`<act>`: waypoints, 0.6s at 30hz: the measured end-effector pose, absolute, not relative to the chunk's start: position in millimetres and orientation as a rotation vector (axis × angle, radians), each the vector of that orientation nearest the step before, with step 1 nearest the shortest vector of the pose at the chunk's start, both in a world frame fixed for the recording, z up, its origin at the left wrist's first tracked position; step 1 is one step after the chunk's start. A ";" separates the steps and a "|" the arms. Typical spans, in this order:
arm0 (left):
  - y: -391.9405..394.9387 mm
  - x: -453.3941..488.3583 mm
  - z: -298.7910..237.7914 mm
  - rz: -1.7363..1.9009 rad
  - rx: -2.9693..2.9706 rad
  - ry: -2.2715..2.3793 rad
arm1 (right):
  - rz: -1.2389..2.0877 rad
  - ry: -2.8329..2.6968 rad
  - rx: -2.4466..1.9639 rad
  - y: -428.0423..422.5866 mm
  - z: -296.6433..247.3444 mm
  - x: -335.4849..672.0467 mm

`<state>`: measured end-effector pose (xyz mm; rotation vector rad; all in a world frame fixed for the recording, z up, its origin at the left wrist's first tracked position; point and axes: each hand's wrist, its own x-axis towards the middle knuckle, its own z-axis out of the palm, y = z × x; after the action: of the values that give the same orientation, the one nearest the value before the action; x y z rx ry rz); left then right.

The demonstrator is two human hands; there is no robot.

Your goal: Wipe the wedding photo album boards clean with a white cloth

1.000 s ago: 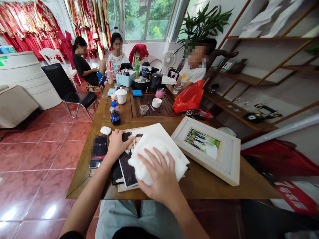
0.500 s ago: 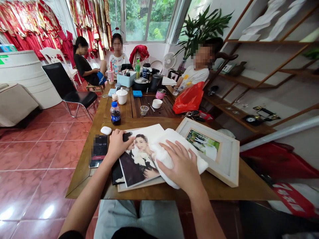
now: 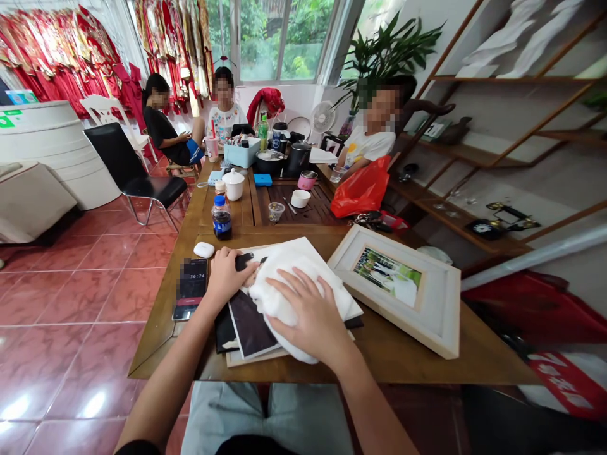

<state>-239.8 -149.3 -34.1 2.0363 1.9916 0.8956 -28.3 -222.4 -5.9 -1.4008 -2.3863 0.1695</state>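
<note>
A white cloth lies bunched on a large photo print and covers most of its picture. My right hand grips the cloth from above, its fingers spread over it. At the print's upper left edge is my left hand, thumb laid on the surface and fingers bent at the edge, holding it. Under the print, a dark print and a pale board stick out. To the right rests a pale wooden picture frame with a small photo inside.
Left of the prints lie a phone and a white earbud case. Beyond stand a dark drink bottle, a lidded white cup and a red plastic bag. Three people sit around the table's far end.
My right hand has slid the white cloth leftward across the print, covering the faces pictured there. My left hand has stayed at the print's upper left edge.
</note>
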 end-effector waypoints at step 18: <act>-147.4 -243.0 -37.1 0.903 2.053 1.964 | 0.228 -2.513 -1.282 -202.8 -0.6 -26.5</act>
<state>-243.0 -147.4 -37.1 2.0527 1.9644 0.9028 -26.5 -202.8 -0.6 -1.2818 -2.5130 0.2278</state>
